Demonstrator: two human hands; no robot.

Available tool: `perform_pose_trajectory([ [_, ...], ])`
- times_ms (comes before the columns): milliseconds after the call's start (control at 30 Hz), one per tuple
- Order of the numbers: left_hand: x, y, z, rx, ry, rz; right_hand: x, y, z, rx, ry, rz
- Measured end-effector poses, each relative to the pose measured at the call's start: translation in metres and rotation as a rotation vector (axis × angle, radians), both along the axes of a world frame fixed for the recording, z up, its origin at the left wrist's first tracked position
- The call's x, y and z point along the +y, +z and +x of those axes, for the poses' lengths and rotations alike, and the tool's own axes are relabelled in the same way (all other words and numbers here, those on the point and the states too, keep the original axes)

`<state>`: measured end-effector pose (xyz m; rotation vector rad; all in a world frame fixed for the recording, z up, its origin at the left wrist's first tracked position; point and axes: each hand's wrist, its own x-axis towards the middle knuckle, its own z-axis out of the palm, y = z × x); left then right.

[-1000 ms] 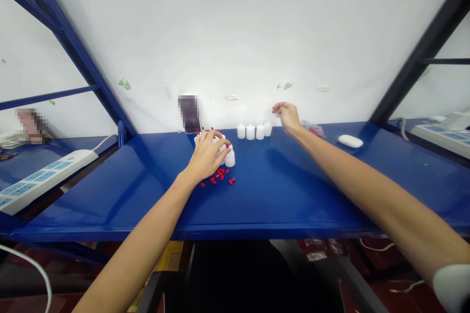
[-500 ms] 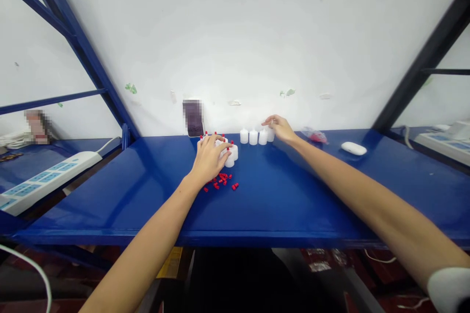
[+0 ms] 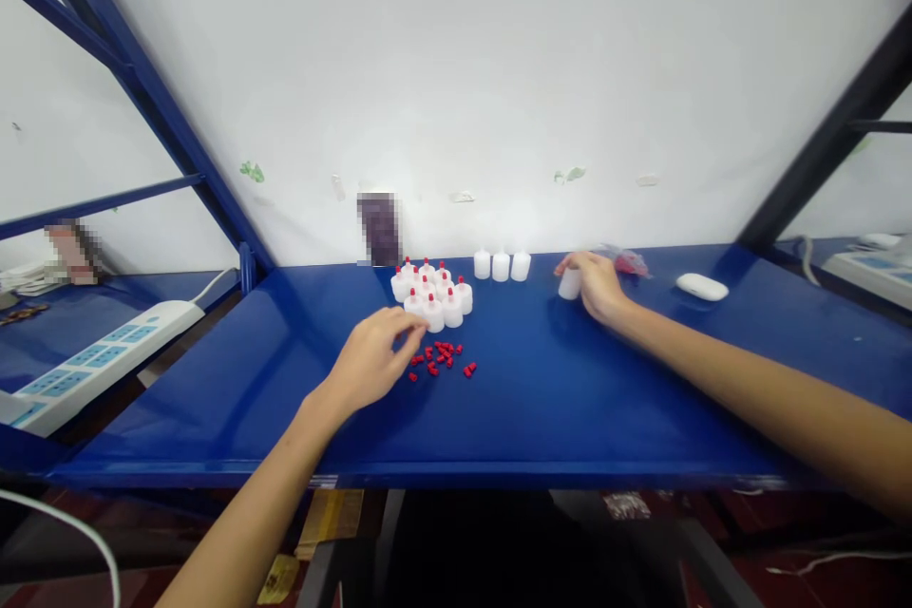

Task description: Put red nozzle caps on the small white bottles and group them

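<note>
My right hand (image 3: 597, 285) grips a small white bottle (image 3: 568, 285) over the right side of the blue table; its top is hidden by the fingers. My left hand (image 3: 374, 356) is at the front left of a cluster of white bottles with red caps (image 3: 452, 312). Its thumb and index fingertips come together in a pinch, and whatever may be between them cannot be made out. Several loose red caps (image 3: 443, 353) lie just right of these fingertips. Three white bottles without red caps (image 3: 501, 266) stand in a row near the wall.
A phone-like dark object (image 3: 381, 230) leans on the wall behind the capped bottles. Beyond my right hand lie a clear plastic bag with red contents (image 3: 631, 263) and a white oval object (image 3: 702, 287). A power strip (image 3: 106, 351) runs along the left; blue posts (image 3: 163, 114) frame the table (image 3: 541, 418).
My right hand has moved right and toward me, taking a white bottle away from the row. My left hand has drawn back from the capped bottles, toward the loose caps. The view has shifted slightly.
</note>
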<state>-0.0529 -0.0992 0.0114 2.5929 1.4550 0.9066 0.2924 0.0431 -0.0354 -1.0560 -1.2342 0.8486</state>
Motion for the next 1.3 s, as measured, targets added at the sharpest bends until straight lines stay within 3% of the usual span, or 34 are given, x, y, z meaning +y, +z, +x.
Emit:
perform_pose_trajectory([
  [67, -0.004, -0.006, 0.004, 0.124, -0.032, -0.046, -0.033, 0.002, -0.011, 0.042, 0.066, -0.029],
  [200, 0.001, -0.012, 0.024, 0.265, -0.049, -0.001, -0.079, 0.009, -0.047, 0.025, 0.432, -0.119],
  [300, 0.007, -0.015, 0.034, 0.332, -0.045, 0.019, -0.085, 0.009, -0.067, 0.036, 0.649, -0.138],
  [400, 0.01, -0.018, 0.038, 0.345, -0.05, 0.006, -0.078, 0.006, -0.074, 0.035, 0.764, -0.143],
  [500, 0.008, -0.019, 0.041, 0.26, -0.077, 0.01, -0.078, 0.007, -0.075, 0.004, 0.78, -0.121],
  [700, 0.009, -0.008, 0.073, -0.337, -0.09, -0.002, -0.097, 0.017, -0.079, -0.064, 0.731, -0.042],
  [767, 0.011, -0.004, 0.086, -0.445, -0.122, -0.052, -0.1, 0.017, -0.08, -0.043, 0.733, -0.025],
  [900, 0.015, -0.003, 0.1, -0.509, -0.151, -0.116, -0.101, 0.013, -0.08, -0.034, 0.735, -0.005],
  [1067, 0.016, -0.004, 0.099, -0.602, -0.234, -0.164, -0.098, 0.008, -0.082, -0.072, 0.727, -0.023],
  [1300, 0.013, -0.003, 0.104, -0.517, -0.199, -0.049, -0.102, 0.015, -0.081, -0.071, 0.743, -0.023],
])
